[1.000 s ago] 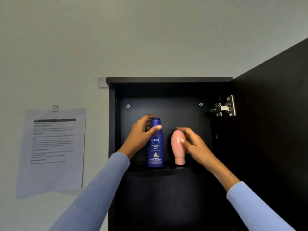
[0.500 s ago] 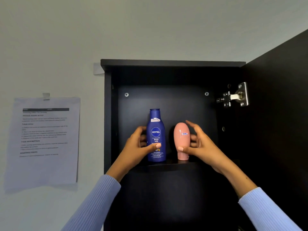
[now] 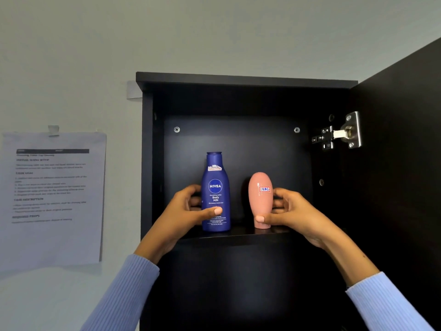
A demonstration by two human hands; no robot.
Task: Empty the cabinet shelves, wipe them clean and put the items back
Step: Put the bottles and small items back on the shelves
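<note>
Fingers [image 3: 193,199] of the left hand [image 3: 183,215], lowered from the cap a second ago, wrap the blue lotion bottle [image 3: 215,192]; right-hand [image 3: 294,212] fingers hold the pink bottle [image 3: 260,199] just beside. Cabinet [image 3: 245,80] open; both bottles upright on the shelf [image 3: 238,236]. Removal or replacement: undetermined.

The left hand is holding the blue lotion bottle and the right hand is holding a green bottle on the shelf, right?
Not quite. In the head view the right hand grips a pink rounded plastic bottle, not a green one. The left hand does hold the blue lotion bottle, both on the dark cabinet shelf.
</note>
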